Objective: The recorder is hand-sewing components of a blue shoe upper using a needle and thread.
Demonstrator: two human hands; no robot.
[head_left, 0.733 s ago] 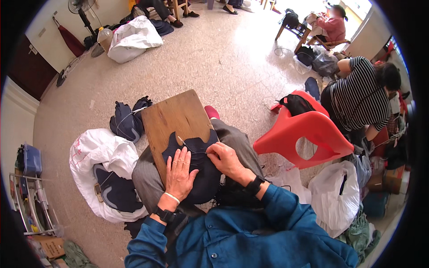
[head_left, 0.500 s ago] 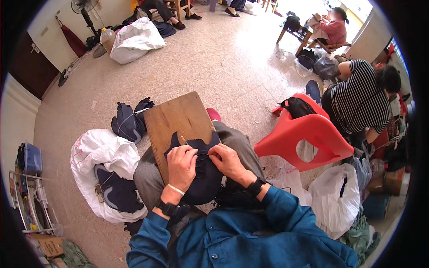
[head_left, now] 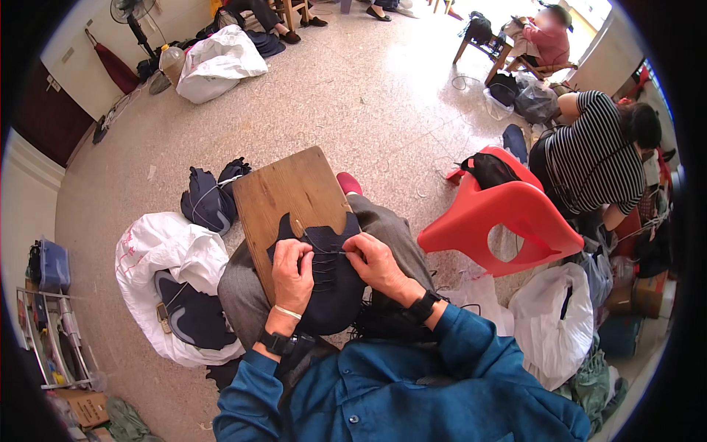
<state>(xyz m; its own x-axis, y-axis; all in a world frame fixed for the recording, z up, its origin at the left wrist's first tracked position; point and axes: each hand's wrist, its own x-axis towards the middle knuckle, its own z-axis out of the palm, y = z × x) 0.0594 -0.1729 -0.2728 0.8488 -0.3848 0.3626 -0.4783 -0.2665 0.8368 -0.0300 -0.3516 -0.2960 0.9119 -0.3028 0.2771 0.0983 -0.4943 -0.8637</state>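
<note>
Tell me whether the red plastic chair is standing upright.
No, the red plastic chair lies tipped over on the floor beside the person's right hand.
</note>
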